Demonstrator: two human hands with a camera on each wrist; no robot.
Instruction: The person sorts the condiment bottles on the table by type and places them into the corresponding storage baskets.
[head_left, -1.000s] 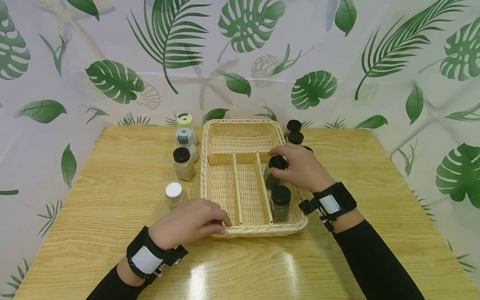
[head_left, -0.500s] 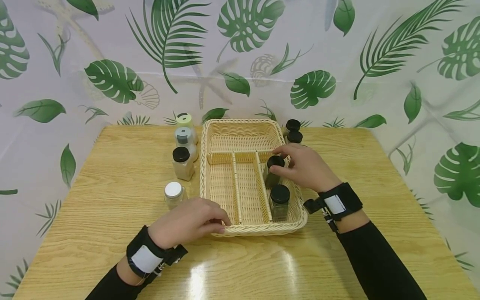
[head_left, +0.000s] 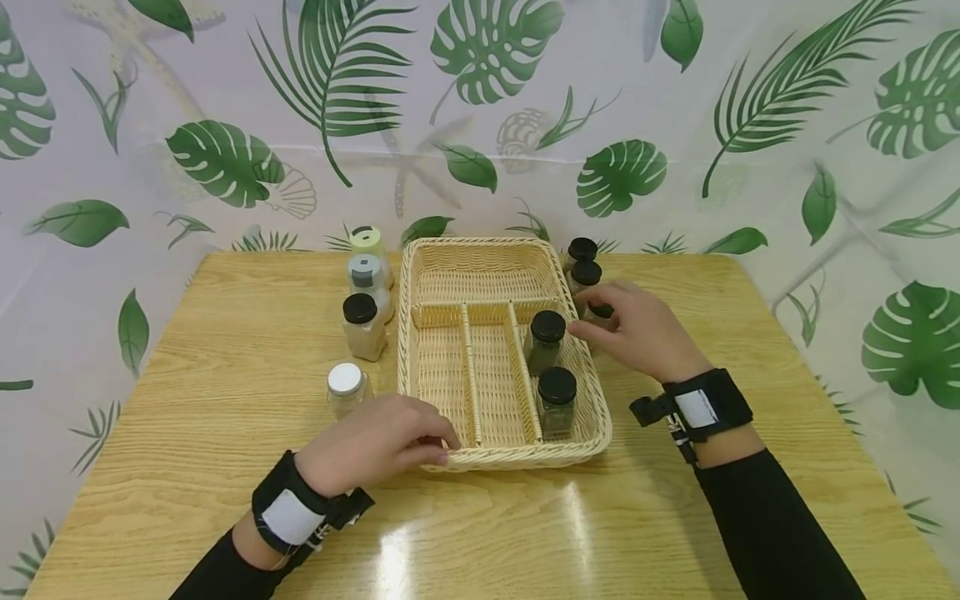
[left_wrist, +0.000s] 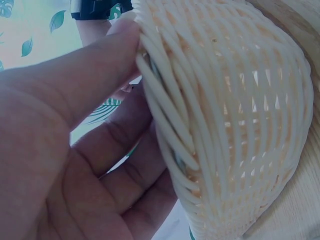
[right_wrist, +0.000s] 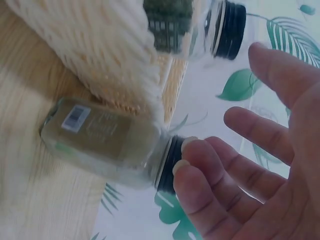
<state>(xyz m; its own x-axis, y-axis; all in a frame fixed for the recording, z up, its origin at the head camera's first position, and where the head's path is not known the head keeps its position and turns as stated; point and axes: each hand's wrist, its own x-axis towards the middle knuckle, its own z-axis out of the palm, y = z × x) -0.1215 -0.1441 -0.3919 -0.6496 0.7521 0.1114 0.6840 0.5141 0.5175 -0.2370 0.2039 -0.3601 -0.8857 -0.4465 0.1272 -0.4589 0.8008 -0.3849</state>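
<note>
My left hand [head_left: 375, 446] grips the near-left rim of a divided wicker basket [head_left: 517, 458]; in the left wrist view the thumb and fingers lie on either side of the woven edge [left_wrist: 170, 120]. Two black-lidded glass spice jars [head_left: 545, 343] stand in the basket's right compartment. My right hand [head_left: 641, 329] is just past the basket's right edge, thumb and fingers spread. In the right wrist view its fingertips [right_wrist: 192, 182] are right at the black lid of another spice jar [right_wrist: 110, 140] on the table outside the basket, while the thumb is apart from it.
Two more black-lidded jars [head_left: 583, 271] stand behind, along the basket's right side. To its left are a white-lidded jar [head_left: 347, 385], a black-lidded jar [head_left: 365, 329], a grey-capped bottle [head_left: 366, 275] and a yellow-green-capped one [head_left: 367, 242]. A leaf-patterned cloth [head_left: 465, 117] hangs behind the table.
My right hand has let go of the farther jar in the right compartment and moved right, over the basket's edge to a jar outside. My left hand has stayed at the rim.
</note>
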